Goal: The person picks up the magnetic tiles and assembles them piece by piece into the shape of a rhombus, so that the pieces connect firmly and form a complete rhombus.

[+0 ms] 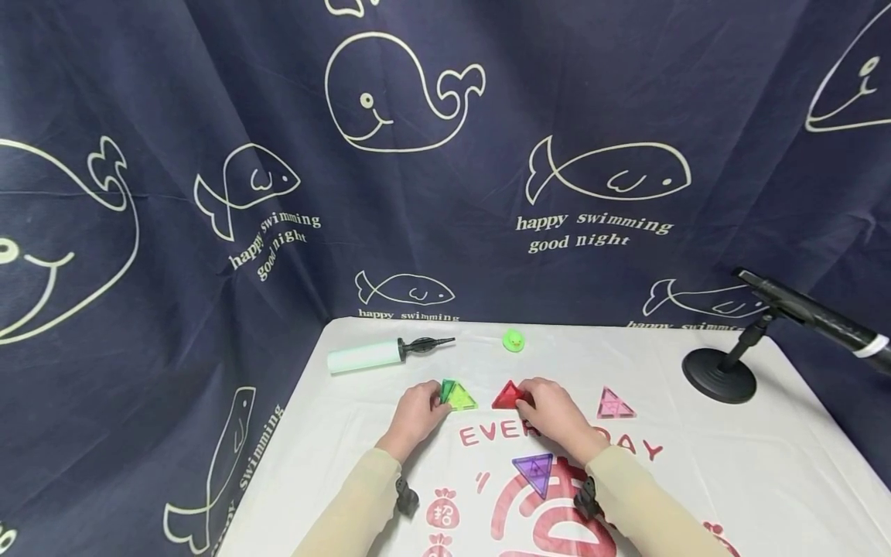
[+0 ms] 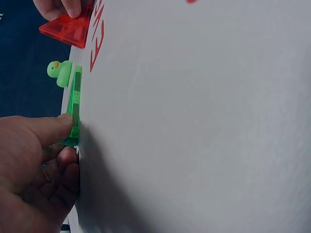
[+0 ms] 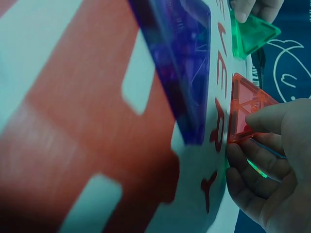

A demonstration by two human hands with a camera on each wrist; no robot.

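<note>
My left hand (image 1: pixel 421 410) pinches a green triangular magnetic tile (image 2: pixel 75 104) between thumb and fingers. In the head view a light green triangle (image 1: pixel 461 398) and a darker green triangle (image 1: pixel 448 388) lean together beside its fingertips. To the right, my right hand (image 1: pixel 553 410) holds a red triangular magnetic tile (image 1: pixel 507 395) by its right side. The right wrist view shows the thumb on the face of this red tile (image 3: pixel 243 109), which stands tilted up from the tablecloth. A gap separates the red tile from the green pair.
A purple triangle tile (image 1: pixel 536 473) lies nearer, and a pink one (image 1: pixel 614 404) lies to the right. Behind are a hand pump (image 1: pixel 369 357) and a green toy duck (image 1: pixel 513 340). A black stand (image 1: pixel 720 375) is at the right. A dark blue curtain (image 1: pixel 445 201) hangs behind the table.
</note>
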